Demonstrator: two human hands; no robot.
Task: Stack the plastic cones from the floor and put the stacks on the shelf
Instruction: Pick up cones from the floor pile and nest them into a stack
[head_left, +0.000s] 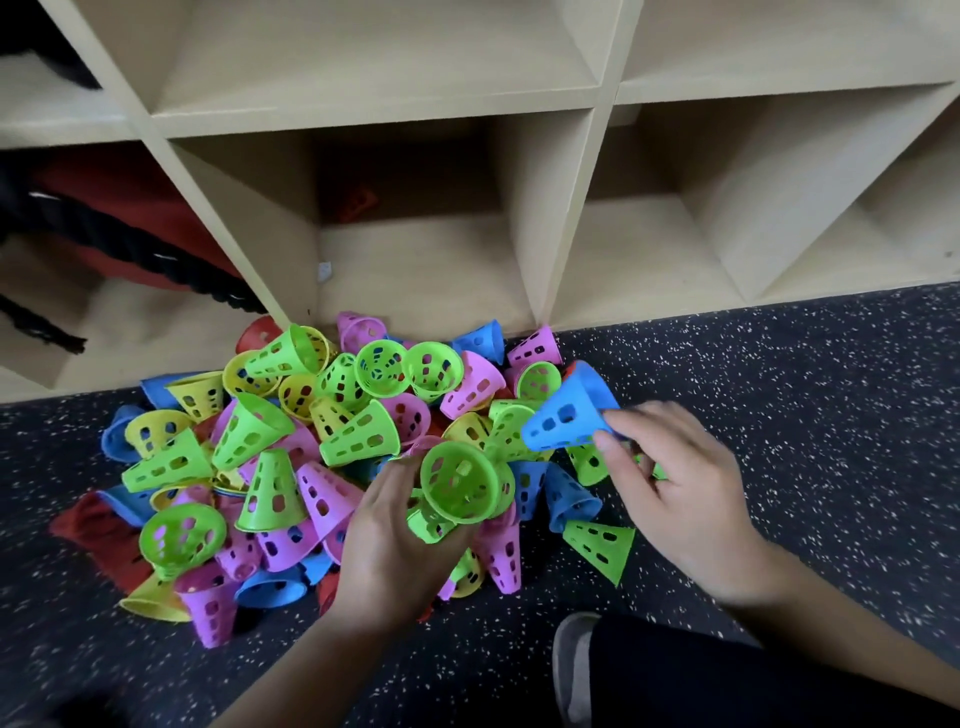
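The left hand (395, 535) is gripping a green cone (457, 483). The right hand (680, 483) is pinching a blue cone (566, 415) beside it, tip pointing leftward.

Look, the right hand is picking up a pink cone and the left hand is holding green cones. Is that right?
Almost. The head view shows the right hand pinching a blue cone, not a pink one. The rest is right: the left hand holds green cones above the pile.
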